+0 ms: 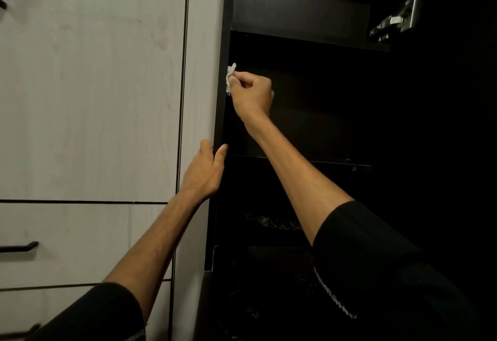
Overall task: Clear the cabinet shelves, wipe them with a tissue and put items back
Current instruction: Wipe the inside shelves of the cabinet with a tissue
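Wiping the cabinet's inner side wall.
Your right hand [251, 93] pinched the tissue [230, 77] against the cabinet [224, 114] wall; your left hand [205, 171] clasped its front edge for steadiness.

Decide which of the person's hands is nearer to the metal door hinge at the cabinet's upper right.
Right. The right hand, pinching a tissue against the cabinet's side panel, lies below-left of the hinge. The left hand grips that panel's front edge, lower and further left.
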